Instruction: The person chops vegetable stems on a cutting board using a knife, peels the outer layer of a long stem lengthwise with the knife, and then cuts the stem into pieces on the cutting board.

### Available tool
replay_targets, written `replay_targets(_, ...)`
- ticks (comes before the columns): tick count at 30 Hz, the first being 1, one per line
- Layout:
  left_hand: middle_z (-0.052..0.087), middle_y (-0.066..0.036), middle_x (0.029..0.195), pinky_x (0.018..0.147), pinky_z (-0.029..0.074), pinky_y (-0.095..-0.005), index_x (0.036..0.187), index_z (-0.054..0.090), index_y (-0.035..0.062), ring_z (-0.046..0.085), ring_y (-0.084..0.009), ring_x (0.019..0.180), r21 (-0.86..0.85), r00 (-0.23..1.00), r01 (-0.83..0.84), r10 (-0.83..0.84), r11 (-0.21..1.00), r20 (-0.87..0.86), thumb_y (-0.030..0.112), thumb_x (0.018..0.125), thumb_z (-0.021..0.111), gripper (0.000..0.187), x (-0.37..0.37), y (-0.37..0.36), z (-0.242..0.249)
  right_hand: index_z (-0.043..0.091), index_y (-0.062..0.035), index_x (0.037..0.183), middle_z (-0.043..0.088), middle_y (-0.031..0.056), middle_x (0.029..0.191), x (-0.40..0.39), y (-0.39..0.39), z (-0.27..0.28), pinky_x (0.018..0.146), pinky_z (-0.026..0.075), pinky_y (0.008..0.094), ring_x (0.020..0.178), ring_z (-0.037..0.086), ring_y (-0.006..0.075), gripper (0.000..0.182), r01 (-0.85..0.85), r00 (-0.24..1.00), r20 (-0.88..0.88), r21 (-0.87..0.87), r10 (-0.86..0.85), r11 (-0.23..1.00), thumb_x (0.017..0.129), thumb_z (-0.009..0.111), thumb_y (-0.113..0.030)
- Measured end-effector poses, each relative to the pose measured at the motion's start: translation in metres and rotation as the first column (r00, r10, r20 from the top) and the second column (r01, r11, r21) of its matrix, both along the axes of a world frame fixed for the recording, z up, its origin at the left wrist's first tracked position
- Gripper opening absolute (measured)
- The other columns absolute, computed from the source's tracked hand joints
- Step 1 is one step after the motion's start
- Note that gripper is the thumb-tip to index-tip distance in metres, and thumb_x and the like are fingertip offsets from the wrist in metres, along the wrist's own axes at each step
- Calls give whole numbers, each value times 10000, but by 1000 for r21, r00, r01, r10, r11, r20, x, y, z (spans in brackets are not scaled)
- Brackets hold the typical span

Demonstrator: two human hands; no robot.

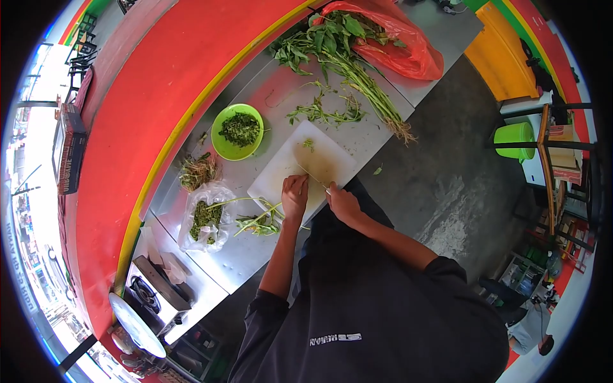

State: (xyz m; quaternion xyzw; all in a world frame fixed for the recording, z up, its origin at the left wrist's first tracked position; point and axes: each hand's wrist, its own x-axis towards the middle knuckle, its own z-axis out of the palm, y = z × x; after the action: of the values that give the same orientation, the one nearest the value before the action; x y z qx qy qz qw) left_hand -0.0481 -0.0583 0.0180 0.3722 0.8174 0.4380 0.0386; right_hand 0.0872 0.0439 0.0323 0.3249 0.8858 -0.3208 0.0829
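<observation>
My right hand (343, 203) grips a knife (314, 177), its thin blade reaching over the white cutting board (268, 175). Close to the blade, my left hand (295, 195) has its fingers pinched together above the board; what lies between them is hidden. A small heap of chopped greens (308, 144) rests on the board's far part. Leafy green stems (260, 222) lie by my left wrist, partly over the board's edge. Beyond the board, a lime-green bowl (220, 145) holds more chopped greens.
A red plastic bag (421, 54) and a long bunch of rooted greens (367, 89) lie on the metal table (396, 131). Loose sprigs (332, 115), a root clump (198, 171) and a clear bag (207, 220) of chopped greens surround the board. A gas stove (153, 297) stands lower left.
</observation>
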Motion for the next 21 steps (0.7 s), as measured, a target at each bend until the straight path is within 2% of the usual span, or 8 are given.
replay_targets(10,623,-90,874,725,505,-387,956,708,38,603,-288,820,24,999,-44,44,999,-4,1,804,697,156,3,1,0,473,-18,993,644,209,663,-3,0,0,566,533,537,631,656,418,243,0,1000,29,-14,0,1000,966,521,-255)
replay_targets(16,633,-95,869,733,504,-389,970,709,37,600,-287,819,-37,999,1,-2,999,-44,1,813,686,163,5,-2,5,478,-17,1015,650,214,678,-13,3,0,566,536,535,640,661,415,247,-16,1000,10,31,16,999,967,522,-254)
replay_targets(18,614,-85,881,737,503,-389,978,708,42,595,-283,824,10,1000,-25,25,1000,-15,0,808,685,176,4,0,2,478,-17,1027,650,213,677,-5,5,7,563,535,534,638,660,415,253,-36,998,54,-10,36,999,965,526,-257)
replay_targets(21,616,-86,886,742,503,-389,978,708,38,595,-285,826,-6,999,-22,21,1000,-29,0,807,684,177,4,0,3,483,-15,1020,652,211,677,1,3,6,564,534,535,638,660,414,256,-11,999,39,-16,11,1000,965,524,-263)
